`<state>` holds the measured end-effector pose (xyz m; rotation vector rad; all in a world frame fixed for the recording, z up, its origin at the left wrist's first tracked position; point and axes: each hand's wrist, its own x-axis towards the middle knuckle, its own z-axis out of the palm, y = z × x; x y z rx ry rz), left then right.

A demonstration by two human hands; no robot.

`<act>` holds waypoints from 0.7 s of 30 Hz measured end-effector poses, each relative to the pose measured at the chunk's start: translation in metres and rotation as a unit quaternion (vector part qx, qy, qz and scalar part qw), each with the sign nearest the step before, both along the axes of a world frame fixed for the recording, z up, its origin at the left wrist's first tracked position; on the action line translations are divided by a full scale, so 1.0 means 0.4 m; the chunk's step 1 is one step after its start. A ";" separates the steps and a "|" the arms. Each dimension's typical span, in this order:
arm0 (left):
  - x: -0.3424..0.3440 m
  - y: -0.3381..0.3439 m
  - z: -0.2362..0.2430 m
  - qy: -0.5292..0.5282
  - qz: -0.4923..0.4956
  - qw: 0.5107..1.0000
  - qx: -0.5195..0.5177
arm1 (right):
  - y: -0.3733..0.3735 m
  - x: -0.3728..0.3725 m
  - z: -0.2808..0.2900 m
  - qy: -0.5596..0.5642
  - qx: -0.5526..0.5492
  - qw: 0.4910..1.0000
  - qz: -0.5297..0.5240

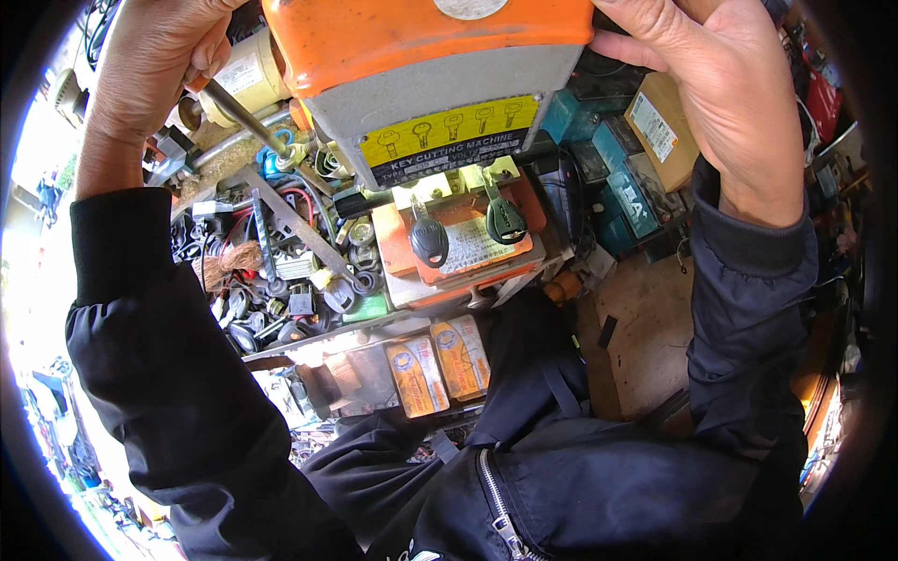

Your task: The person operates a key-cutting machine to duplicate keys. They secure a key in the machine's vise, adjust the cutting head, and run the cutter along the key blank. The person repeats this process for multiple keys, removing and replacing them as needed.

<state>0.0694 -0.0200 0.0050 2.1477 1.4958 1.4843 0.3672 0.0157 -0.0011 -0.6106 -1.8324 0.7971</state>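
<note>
A key cutting machine with an orange cover (421, 42) and a grey front stands before me. Two keys with black heads, a left key (428, 241) and a right key (506, 221), sit side by side in its clamps. My left hand (164, 79) is closed around the end of a metal lever (238, 107) at the machine's left side; its upper part runs out of view. My right hand (725, 103) is at the cover's upper right corner, thumb and a finger stretched against it. Its other fingertips are cut off by the picture's top edge.
Left of the machine lie a flat metal bar (304, 224), wires and several small parts. Two yellow-labelled boxes (418, 377) lie below the bench edge. Teal cases (631, 201) and a cardboard box (669, 126) stand at the right. My legs are close under the bench.
</note>
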 end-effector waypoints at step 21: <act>-0.019 0.014 0.006 -0.025 -0.022 0.999 0.003 | 0.000 -0.009 0.007 -0.015 0.007 1.000 -0.006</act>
